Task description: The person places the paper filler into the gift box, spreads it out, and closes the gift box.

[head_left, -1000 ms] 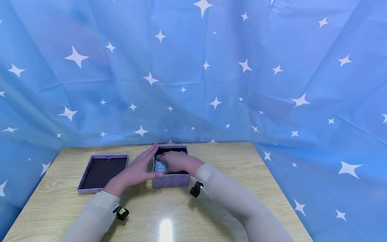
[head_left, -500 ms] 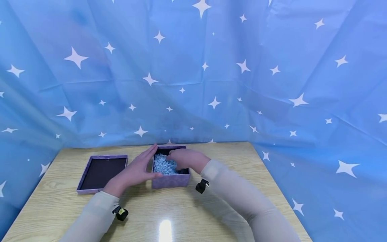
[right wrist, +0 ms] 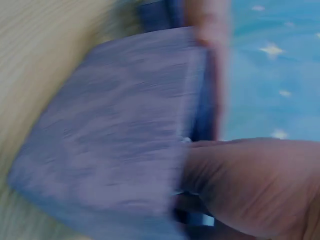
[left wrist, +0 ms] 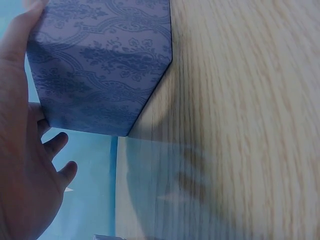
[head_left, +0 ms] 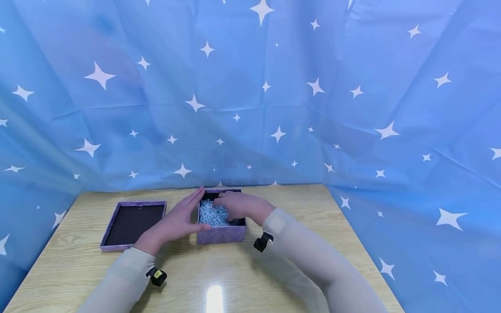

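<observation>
A purple patterned box with a dark inside stands without its lid near the back of the table. Light blue crinkled paper shreds fill its left part. My left hand holds the box from the left, thumb at the front corner and fingers at the back corner. In the left wrist view, that hand lies along the box's patterned side. My right hand reaches down into the box from the right, against the shreds. Its fingertips are hidden inside; the right wrist view is blurred.
The box's lid lies upturned to the left, its black inside showing. Both stand on a pale wood-grain table. A blue cloth with white stars hangs close behind the table and along its sides.
My right hand has moved right from the box's middle, and more of the blue shreds now show, spread across the left part. My left hand stays at the box.
</observation>
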A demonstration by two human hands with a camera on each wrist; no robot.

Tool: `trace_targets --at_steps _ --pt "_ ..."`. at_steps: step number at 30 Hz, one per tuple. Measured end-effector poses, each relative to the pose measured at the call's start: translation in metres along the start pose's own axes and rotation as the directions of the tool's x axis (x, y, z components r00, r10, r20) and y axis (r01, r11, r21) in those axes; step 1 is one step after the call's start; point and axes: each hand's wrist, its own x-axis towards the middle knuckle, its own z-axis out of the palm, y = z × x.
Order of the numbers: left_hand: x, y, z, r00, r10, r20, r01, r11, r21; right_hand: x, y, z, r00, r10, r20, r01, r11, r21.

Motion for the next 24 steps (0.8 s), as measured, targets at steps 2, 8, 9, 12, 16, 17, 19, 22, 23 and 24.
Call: trace_targets --at_steps 2,8,9,12,16,17,19,22,23,24 --pt "-0.001 0.0 0.001 1.0 0.004 -0.001 -0.004 1.0 0.002 -0.006 0.002 -0.008 0.997 -0.054 -0.048 0.059 0.993 0.102" --pt "0.0 0.0 0.001 1.0 -0.005 -0.002 0.005 1.0 -0.016 -0.002 0.01 -0.008 0.986 -0.147 -0.083 0.166 0.94 0.298" --pt "0.0 0.0 0.001 1.0 -0.005 -0.001 0.005 1.0 -0.018 0.002 0.01 -0.005 0.987 -0.147 -0.068 0.161 0.941 0.297" --pt "0.001 -0.001 0.001 1.0 -0.002 0.005 0.002 1.0 -0.017 0.012 0.008 0.005 0.994 -0.105 -0.024 0.107 0.963 0.247" --pt "0.001 -0.002 0.002 1.0 0.001 0.009 -0.001 1.0 -0.01 0.022 -0.002 0.017 1.0 -0.004 0.014 0.002 0.991 0.131" --pt "0.0 -0.002 0.002 1.0 0.001 0.008 0.0 1.0 -0.009 0.023 -0.005 0.019 1.0 0.014 0.018 -0.016 0.994 0.108" --pt "0.0 -0.002 0.002 1.0 0.0 0.007 0.0 1.0 -0.009 0.024 -0.01 0.022 0.999 0.044 0.023 -0.045 0.996 0.075" --pt "0.0 -0.001 0.001 1.0 0.002 0.0 -0.002 1.0 -0.007 0.023 -0.014 0.022 0.998 0.06 0.022 -0.061 0.997 0.056" --pt "0.0 -0.002 0.001 1.0 0.003 -0.001 -0.003 1.0 -0.005 0.022 -0.014 0.021 0.998 0.062 0.025 -0.064 0.996 0.064" --pt "0.0 -0.001 0.001 1.0 0.002 -0.001 -0.002 1.0 -0.005 0.02 -0.014 0.018 0.998 0.062 0.031 -0.064 0.995 0.073"
